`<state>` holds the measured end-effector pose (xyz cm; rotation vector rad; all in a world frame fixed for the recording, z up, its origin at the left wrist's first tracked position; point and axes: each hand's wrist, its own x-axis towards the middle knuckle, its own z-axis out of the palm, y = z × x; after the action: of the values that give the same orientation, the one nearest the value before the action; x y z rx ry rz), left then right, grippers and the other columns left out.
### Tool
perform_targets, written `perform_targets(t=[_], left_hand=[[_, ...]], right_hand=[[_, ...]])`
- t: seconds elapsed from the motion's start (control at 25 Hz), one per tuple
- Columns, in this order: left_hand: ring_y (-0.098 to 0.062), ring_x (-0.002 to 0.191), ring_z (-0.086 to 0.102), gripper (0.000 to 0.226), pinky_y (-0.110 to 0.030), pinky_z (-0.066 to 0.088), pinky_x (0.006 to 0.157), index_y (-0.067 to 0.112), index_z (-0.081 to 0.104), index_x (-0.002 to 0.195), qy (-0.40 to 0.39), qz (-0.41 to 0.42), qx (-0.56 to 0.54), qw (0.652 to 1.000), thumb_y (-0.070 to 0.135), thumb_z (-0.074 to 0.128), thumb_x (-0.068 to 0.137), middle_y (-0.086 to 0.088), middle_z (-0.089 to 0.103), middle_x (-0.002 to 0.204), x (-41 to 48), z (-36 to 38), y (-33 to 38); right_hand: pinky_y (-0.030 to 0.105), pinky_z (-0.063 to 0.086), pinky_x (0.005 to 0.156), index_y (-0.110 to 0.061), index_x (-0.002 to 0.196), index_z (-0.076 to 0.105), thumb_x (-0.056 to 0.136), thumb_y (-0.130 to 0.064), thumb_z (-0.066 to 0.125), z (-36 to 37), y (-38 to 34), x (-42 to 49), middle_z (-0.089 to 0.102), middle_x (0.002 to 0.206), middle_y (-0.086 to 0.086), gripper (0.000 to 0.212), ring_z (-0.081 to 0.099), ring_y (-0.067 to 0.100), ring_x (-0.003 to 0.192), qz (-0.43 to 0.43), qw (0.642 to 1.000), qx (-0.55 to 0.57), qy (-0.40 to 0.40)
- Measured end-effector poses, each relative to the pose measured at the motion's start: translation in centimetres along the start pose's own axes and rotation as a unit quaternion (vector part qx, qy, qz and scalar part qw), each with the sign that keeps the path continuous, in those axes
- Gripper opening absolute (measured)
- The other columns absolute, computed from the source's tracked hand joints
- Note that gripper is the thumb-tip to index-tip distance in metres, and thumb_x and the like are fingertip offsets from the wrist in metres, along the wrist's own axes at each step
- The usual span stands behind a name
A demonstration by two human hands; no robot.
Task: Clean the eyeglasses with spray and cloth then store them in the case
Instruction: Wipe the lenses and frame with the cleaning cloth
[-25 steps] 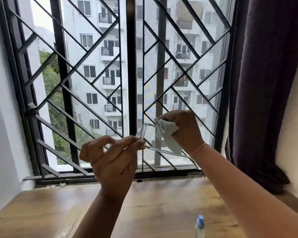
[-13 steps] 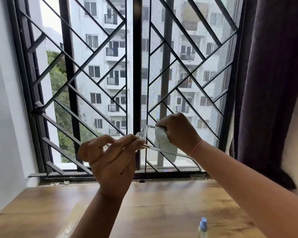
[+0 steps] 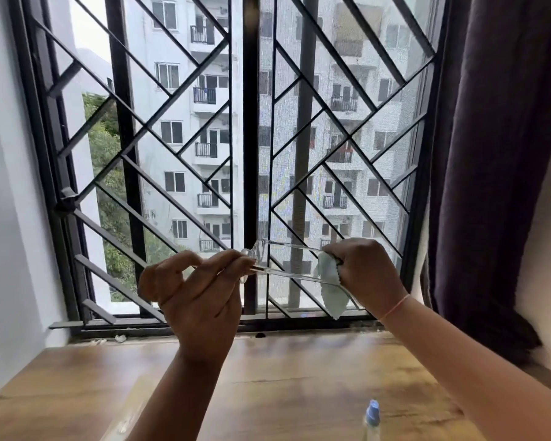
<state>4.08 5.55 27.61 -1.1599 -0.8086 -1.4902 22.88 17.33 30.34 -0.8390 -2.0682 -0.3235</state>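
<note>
Head view: we hold the clear-framed eyeglasses (image 3: 261,261) up in front of the window grille (image 3: 178,128), above the wooden table (image 3: 299,377). Our left hand (image 3: 198,291) pinches the frame's front end between thumb and fingertips. Our right hand (image 3: 368,275) is closed around the pale green cloth (image 3: 331,291), pressing it on the temple arms; the cloth's corner hangs below. The blue-capped spray bottle (image 3: 372,420) stands on the table near our right forearm.

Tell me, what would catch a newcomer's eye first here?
Two raised hands in front of the barred window: the left hand pinches clear eyeglasses while the right hand grips a pale cloth around their arms. A blue-capped spray bottle stands on the wooden table below.
</note>
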Motion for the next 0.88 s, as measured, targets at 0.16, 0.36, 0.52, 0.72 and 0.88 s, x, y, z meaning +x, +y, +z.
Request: perform_targets(t=[0.16,0.36,0.52,0.72,0.88], left_hand=[[-0.018,0.080,0.050,0.017,-0.047,0.041,0.064,0.026,0.067,0.095,0.002,0.002,0.008,1.000,0.018,0.072,0.081,0.021,0.066,0.093,-0.4,0.3,0.1],[-0.024,0.072,0.059,0.024,-0.054,0.043,0.063,0.031,0.066,0.101,-0.009,0.001,0.015,1.000,0.018,0.071,0.081,0.018,0.063,0.102,-0.7,0.4,-0.4],[-0.028,0.069,0.062,0.026,-0.055,0.044,0.060,0.031,0.065,0.101,-0.017,0.002,0.023,1.000,0.016,0.073,0.080,0.015,0.063,0.103,-1.0,0.6,-1.1],[-0.027,0.069,0.063,0.019,-0.054,0.044,0.060,0.029,0.068,0.095,-0.022,-0.015,0.026,0.999,0.016,0.072,0.082,0.019,0.066,0.096,-1.7,0.7,-1.7],[-0.025,0.072,0.059,0.015,-0.035,0.043,0.078,0.026,0.074,0.083,-0.020,-0.009,0.032,0.999,0.012,0.074,0.079,0.017,0.067,0.090,-1.8,1.1,-1.7]], right_hand=[[0.035,0.046,0.048,-0.001,0.062,0.068,0.068,-0.015,0.062,0.0,-0.3,-1.2,0.064,0.058,0.021,0.016,0.062,0.032,0.053,0.069,0.991,0.071,0.092],[0.031,0.047,0.053,-0.007,0.070,0.075,0.063,-0.020,0.066,0.6,-1.2,-2.5,0.069,0.064,0.018,0.017,0.063,0.019,0.057,0.149,0.960,0.177,0.160],[0.017,0.039,0.051,-0.013,0.074,0.076,0.064,-0.022,0.067,1.3,-1.9,-3.3,0.071,0.064,0.010,0.016,0.061,0.009,0.071,0.150,0.959,0.181,0.158],[0.033,0.044,0.050,-0.014,0.075,0.074,0.065,-0.010,0.072,2.0,-1.6,-4.2,0.070,0.061,0.009,0.011,0.061,0.018,0.052,0.144,0.963,0.161,0.162],[0.031,0.051,0.051,-0.015,0.081,0.076,0.064,-0.008,0.071,2.9,-0.3,-5.2,0.072,0.066,0.007,0.019,0.067,0.022,0.058,0.125,0.972,0.133,0.148]])
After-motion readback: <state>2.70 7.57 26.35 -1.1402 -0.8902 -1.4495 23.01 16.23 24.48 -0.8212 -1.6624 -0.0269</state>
